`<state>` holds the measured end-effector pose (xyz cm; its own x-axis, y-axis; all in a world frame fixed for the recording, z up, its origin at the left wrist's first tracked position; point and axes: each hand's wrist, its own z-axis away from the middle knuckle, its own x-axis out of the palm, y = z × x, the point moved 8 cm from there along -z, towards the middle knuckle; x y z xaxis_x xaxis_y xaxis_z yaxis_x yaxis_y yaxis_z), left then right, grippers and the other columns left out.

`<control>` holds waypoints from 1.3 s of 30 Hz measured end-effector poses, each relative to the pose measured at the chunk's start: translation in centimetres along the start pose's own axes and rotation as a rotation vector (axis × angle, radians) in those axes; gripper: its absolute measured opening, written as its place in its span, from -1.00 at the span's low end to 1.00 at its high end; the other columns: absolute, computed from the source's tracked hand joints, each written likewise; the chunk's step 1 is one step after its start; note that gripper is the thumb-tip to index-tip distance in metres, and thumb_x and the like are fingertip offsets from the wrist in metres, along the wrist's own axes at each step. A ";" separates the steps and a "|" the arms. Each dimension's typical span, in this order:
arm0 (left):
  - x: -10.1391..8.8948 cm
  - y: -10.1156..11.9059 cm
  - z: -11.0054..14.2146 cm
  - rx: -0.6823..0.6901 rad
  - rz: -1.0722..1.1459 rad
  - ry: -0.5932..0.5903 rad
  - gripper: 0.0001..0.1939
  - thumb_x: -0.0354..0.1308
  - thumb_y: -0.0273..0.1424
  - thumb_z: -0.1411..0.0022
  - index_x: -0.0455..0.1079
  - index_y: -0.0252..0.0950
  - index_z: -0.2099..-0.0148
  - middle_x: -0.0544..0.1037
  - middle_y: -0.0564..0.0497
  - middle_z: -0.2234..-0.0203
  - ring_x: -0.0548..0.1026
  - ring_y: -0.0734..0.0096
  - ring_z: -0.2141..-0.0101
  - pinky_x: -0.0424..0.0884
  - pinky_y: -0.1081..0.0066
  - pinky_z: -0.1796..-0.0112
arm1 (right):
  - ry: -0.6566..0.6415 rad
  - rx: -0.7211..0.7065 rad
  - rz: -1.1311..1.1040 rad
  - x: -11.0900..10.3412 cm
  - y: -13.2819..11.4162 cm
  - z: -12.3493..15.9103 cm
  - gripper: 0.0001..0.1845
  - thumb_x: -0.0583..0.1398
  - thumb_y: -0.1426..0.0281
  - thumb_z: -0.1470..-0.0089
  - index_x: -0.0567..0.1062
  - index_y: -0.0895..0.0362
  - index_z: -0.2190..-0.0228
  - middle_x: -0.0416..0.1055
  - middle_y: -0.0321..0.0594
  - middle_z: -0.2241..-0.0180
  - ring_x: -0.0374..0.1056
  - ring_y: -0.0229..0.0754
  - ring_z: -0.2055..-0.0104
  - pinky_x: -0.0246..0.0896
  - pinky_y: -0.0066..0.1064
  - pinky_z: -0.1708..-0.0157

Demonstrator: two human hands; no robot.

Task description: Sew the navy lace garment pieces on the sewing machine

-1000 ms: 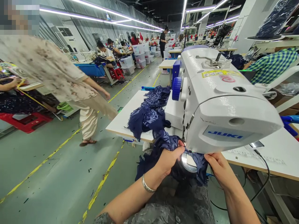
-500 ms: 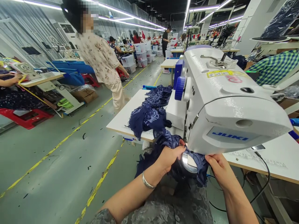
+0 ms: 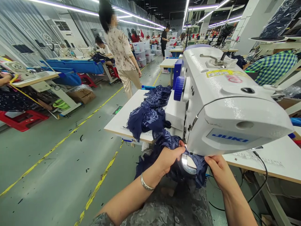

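Note:
A white sewing machine (image 3: 235,94) with a blue handwheel stands in front of me. Navy patterned fabric (image 3: 170,139) is draped round the machine's narrow arm end (image 3: 189,164), below the head. My left hand (image 3: 170,158), a silver bracelet on its wrist, pinches the fabric close to the needle area, which the machine head hides. On the other side of the arm end, my right hand (image 3: 216,168) grips the fabric's edge between thumb and fingers. More of the same navy fabric (image 3: 150,117) lies bunched on the white tabletop (image 3: 122,121) to the left.
A person in a floral shirt (image 3: 121,50) walks in the aisle at left, beyond yellow floor lines (image 3: 101,180). A black cable (image 3: 265,175) hangs at right. Stacked plastic bins (image 3: 139,55) and other sewing stations stand farther back.
The walking person has moved away up the aisle, uncovering a seated worker. The camera view has shifted slightly. Both hands keep their hold on the fabric with little visible movement.

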<state>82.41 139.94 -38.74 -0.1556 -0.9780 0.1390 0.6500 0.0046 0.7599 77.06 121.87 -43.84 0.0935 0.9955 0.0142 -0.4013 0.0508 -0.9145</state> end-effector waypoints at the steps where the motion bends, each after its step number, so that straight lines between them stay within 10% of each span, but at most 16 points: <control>1: 0.0 0.0 0.0 -0.004 0.001 0.005 -0.63 0.10 -0.43 -0.04 0.03 -0.35 0.68 0.15 0.11 0.74 0.16 0.64 0.61 0.09 0.55 0.45 | 0.010 0.001 0.003 0.0 0.0 0.0 -0.48 0.20 0.02 -0.05 0.34 0.18 0.15 0.31 -0.04 -0.02 0.25 -0.19 -0.07 0.17 -0.39 -0.16; 25: 0.0 0.0 0.1 -0.002 0.006 0.013 -0.62 0.11 -0.45 -0.07 0.06 -0.36 0.70 0.17 0.10 0.76 0.17 0.65 0.62 0.10 0.56 0.45 | 0.024 0.016 0.062 -0.1 -0.2 0.1 -0.54 0.18 0.02 -0.05 0.31 0.20 0.47 0.37 -0.09 0.11 0.29 -0.19 0.03 0.21 -0.37 -0.12; 39: 0.0 -0.3 -0.1 0.011 0.013 -0.004 -0.66 0.10 -0.42 -0.05 0.06 -0.34 0.66 0.19 0.11 0.73 0.18 0.63 0.59 0.10 0.53 0.42 | -0.008 0.013 0.023 0.0 0.3 -0.2 -0.54 0.17 0.03 -0.08 0.28 0.19 0.28 0.33 -0.05 0.09 0.24 -0.19 0.00 0.14 -0.44 -0.10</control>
<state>82.29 139.93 -38.97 -0.1498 -0.9770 0.1516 0.6436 0.0201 0.7651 77.18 121.86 -44.18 0.0770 0.9970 -0.0040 -0.4148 0.0284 -0.9095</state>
